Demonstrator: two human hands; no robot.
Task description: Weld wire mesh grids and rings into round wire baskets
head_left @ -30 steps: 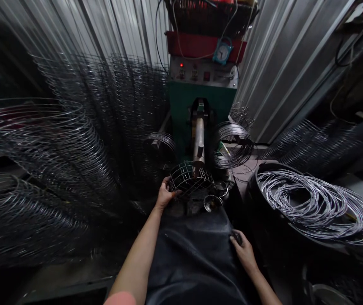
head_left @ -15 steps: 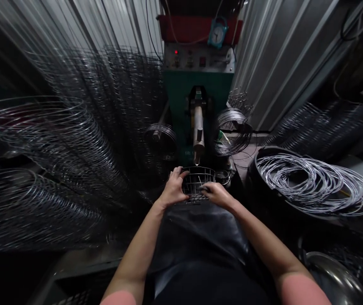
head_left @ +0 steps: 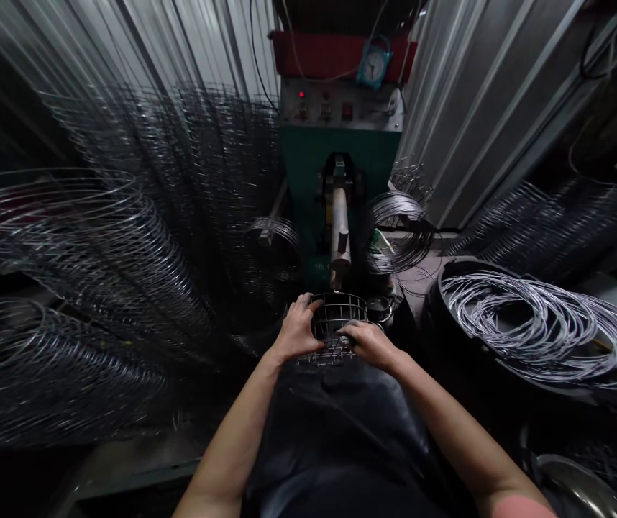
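Note:
A small round wire basket (head_left: 339, 311) with a grid of rods sits in front of me, just under the electrode tip of a spot-welding machine (head_left: 339, 237). My left hand (head_left: 298, 327) grips its left side, thumb toward the near edge and fingers over the rim. On the right, my right hand (head_left: 369, 342) is closed with its fingertips at the near part of the grid. Whether a loose wire is also pinched in those fingertips is too dark to tell. Below the basket, a black apron (head_left: 341, 424) covers my lap.
Tall stacks of wire rings (head_left: 141, 244) crowd the left. A wire coil (head_left: 403, 230) hangs right of the machine arm, another coil (head_left: 275, 244) left of it. At right, a black tub (head_left: 438, 302) holds loose wire hoops (head_left: 524, 324). A blue clock (head_left: 374, 63) hangs above the control panel.
The view has shifted slightly, so the scene sits lower. My left hand keeps its hold on the basket. A short thin wire seen upright by my right fingertips no longer shows.

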